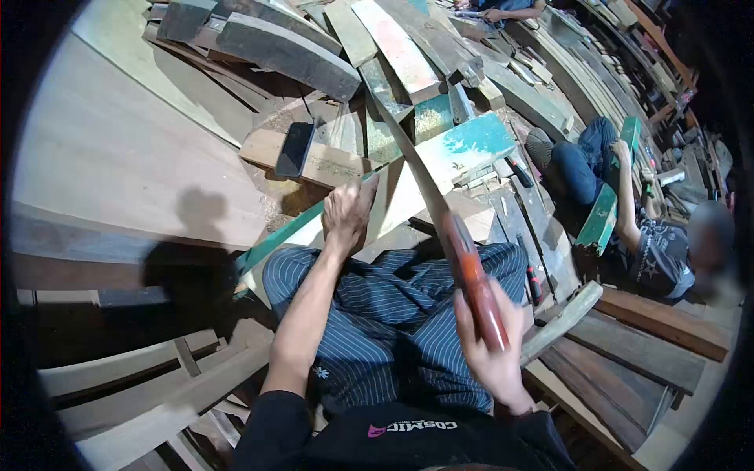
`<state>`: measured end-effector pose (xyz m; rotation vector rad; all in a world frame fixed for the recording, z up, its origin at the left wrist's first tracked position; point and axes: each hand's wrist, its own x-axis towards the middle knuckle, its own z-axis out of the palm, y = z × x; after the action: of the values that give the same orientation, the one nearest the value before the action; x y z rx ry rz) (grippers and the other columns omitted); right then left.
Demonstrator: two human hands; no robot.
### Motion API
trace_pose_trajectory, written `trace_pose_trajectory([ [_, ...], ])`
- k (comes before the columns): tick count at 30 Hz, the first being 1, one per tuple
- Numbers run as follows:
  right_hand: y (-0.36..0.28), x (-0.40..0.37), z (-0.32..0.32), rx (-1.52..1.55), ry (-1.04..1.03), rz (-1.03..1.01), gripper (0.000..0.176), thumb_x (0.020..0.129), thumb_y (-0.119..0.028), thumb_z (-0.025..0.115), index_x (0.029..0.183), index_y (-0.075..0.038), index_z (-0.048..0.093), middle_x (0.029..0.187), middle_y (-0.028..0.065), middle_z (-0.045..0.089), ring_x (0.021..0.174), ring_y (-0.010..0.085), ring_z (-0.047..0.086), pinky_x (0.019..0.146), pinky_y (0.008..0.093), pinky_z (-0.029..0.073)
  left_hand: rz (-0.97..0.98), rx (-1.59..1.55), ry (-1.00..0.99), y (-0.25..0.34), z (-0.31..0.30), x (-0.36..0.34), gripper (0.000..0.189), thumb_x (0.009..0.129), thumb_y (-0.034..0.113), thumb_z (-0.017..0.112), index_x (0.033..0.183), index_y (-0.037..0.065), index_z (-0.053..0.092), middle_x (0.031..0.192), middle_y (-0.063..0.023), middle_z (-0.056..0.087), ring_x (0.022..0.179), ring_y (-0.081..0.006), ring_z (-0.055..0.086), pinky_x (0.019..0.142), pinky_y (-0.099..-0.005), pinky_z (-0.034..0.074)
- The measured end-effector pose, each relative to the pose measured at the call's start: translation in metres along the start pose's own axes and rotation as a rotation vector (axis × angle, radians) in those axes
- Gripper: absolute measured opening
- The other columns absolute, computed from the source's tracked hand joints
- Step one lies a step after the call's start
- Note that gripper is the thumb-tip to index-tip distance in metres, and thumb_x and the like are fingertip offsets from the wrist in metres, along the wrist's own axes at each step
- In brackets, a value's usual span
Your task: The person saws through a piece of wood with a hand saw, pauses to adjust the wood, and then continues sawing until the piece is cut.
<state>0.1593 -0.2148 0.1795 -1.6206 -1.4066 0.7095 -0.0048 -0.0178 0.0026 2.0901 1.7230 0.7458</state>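
A long plank point(408, 188) with pale faces and green paint lies slanting across the work area, in front of my striped trousers. My left hand point(349, 213) is closed on its near edge, left of the saw. In my right hand point(496, 334) is the brown-red handle of a handsaw point(476, 286). The saw's blade rises up and to the left, crossing over the plank. Whether its teeth touch the wood cannot be told. A dark phone point(296, 149) rests on a wood block point(334, 162) beyond my left hand.
Large pale boards point(133, 149) stand at the left. Stacked timber point(290, 51) fills the top. Another person point(660, 251) sits at the right with a green wood piece point(601, 220); a further person point(510, 9) is at the top. A red-handled tool point(534, 282) lies right of my knee.
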Motion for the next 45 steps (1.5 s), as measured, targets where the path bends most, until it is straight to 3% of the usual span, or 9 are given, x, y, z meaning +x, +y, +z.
trace_pose_trajectory([
  [4,0.071,0.055,0.064,-0.036,0.081,-0.104,0.014,0.086,-0.004,0.063,0.095,0.002,0.055,0.061,0.0205,0.053,0.054,0.0369,0.059,0.051,0.0359,0.046,0.317,0.293,-0.018,-0.016,0.021,-0.015,0.033,0.091,0.011,0.050,0.123,0.010,0.058,0.087,-0.0188,0.065,0.072,-0.0384,0.065,0.063,-0.0477,0.051],
  [5,0.052,0.055,0.067,0.006,0.069,-0.095,0.016,0.086,-0.004,0.062,0.099,0.003,0.057,0.063,0.0223,0.055,0.056,0.0389,0.059,0.052,0.0364,0.046,0.438,0.344,0.190,-0.025,0.029,-0.023,0.025,0.092,0.021,0.050,0.110,0.007,0.062,0.086,-0.0210,0.065,0.075,-0.0390,0.065,0.061,-0.0485,0.050],
  [12,0.058,0.028,0.024,0.025,0.080,0.054,0.019,0.086,-0.011,0.069,0.095,0.001,0.058,0.060,0.0145,0.056,0.050,0.0146,0.054,0.050,0.0299,0.045,0.012,0.088,0.020,-0.019,0.036,-0.006,0.043,0.097,0.041,0.046,0.088,0.003,0.065,0.082,-0.0230,0.066,0.079,-0.0411,0.065,0.069,-0.0509,0.049],
  [15,0.028,-0.004,0.006,-0.083,0.035,-0.050,0.018,0.084,-0.009,0.071,0.093,-0.001,0.057,0.062,0.0122,0.057,0.049,0.0145,0.055,0.050,0.0292,0.045,0.062,0.046,0.126,-0.006,0.027,-0.010,0.049,0.095,0.044,0.050,0.075,0.001,0.062,0.075,-0.0224,0.066,0.071,-0.0388,0.065,0.062,-0.0491,0.050],
  [21,0.058,-0.061,-0.006,0.184,0.169,0.145,0.029,0.088,-0.018,0.068,0.102,0.005,0.058,0.062,0.0084,0.057,0.051,0.0127,0.055,0.052,0.0259,0.045,-0.100,0.076,0.093,0.000,0.019,-0.001,0.063,0.093,0.058,0.046,0.084,0.000,0.070,0.080,-0.0249,0.067,0.075,-0.0407,0.067,0.066,-0.0507,0.052],
  [22,0.057,-0.059,-0.009,0.105,0.174,0.079,0.031,0.088,-0.019,0.067,0.103,0.006,0.058,0.063,0.0085,0.058,0.052,0.0129,0.056,0.052,0.0258,0.045,-0.114,0.142,0.166,0.003,0.018,0.001,0.067,0.094,0.052,0.049,0.063,-0.005,0.066,0.063,-0.0276,0.061,0.062,-0.0424,0.064,0.062,-0.0485,0.051],
  [25,0.058,-0.044,-0.010,-0.110,0.171,-0.134,0.034,0.088,-0.020,0.067,0.108,0.007,0.059,0.068,0.0103,0.061,0.056,0.0140,0.059,0.055,0.0261,0.047,-0.125,0.187,0.180,-0.003,0.014,0.010,0.067,0.096,0.052,0.044,0.065,-0.003,0.068,0.063,-0.0278,0.061,0.061,-0.0429,0.064,0.063,-0.0496,0.051],
  [40,0.007,-0.004,-0.039,-0.162,-0.036,0.020,0.030,0.086,-0.016,0.072,0.105,0.002,0.057,0.071,0.0135,0.063,0.057,0.0188,0.064,0.056,0.0272,0.049,-0.055,0.108,-0.018,0.015,0.026,0.030,0.055,0.100,0.030,0.035,0.070,-0.004,0.066,0.069,-0.0307,0.060,0.068,-0.0468,0.063,0.067,-0.0525,0.051],
  [45,0.051,0.042,0.020,0.003,0.073,0.005,0.018,0.090,-0.012,0.065,0.100,0.000,0.056,0.064,0.0125,0.056,0.049,0.0174,0.054,0.050,0.0287,0.043,-0.115,0.079,0.045,0.015,0.031,0.026,0.059,0.101,0.031,0.034,0.066,-0.005,0.065,0.066,-0.0298,0.060,0.063,-0.0470,0.063,0.063,-0.0535,0.052],
])
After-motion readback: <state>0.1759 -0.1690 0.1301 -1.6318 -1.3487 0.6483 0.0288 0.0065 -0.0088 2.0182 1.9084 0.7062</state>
